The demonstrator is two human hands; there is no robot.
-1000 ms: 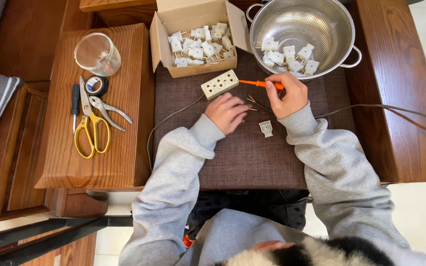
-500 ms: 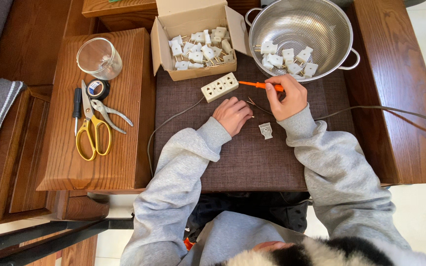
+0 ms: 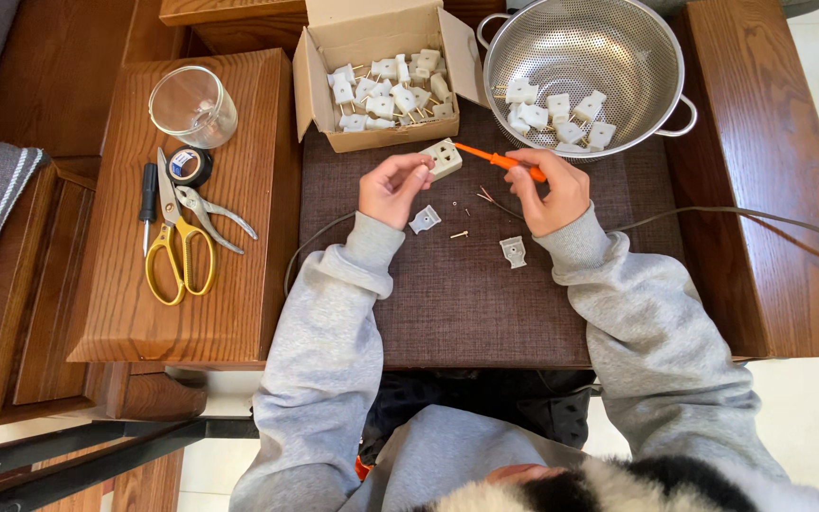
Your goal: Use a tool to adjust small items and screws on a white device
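The left hand (image 3: 392,188) holds a white plug housing (image 3: 445,157) above the rear centre of the bench (image 3: 466,303), which carries a dark brown woven mat; the grip of this hand is clamped on the housing, fingers and thumb pinching its near end. The right hand (image 3: 550,190) holds an orange-handled screwdriver (image 3: 502,161); its grip is closed around the handle, and the tip points left and meets the right side of the housing. Between the two hands, on the mat, lie a small white cover piece (image 3: 424,220), a loose screw (image 3: 459,234) and the stripped copper ends of a cable (image 3: 485,196). A second white cover piece (image 3: 514,251) lies just in front of the right wrist. The grey cable (image 3: 751,216) runs from beneath the right hand toward the right edge of the bench. At the rear edge, left of centre, an open cardboard box (image 3: 386,140) contains many white plugs with metal prongs. At the rear right corner, a perforated steel colander (image 3: 588,57) holds several more white plugs. On the raised wooden surface (image 3: 229,313) at the left side stand a clear glass cup (image 3: 193,104), a roll of black tape (image 3: 189,167), a black-handled screwdriver (image 3: 149,199), yellow-handled scissors (image 3: 177,248) and pliers (image 3: 215,216); the pliers lie across the scissor blades.
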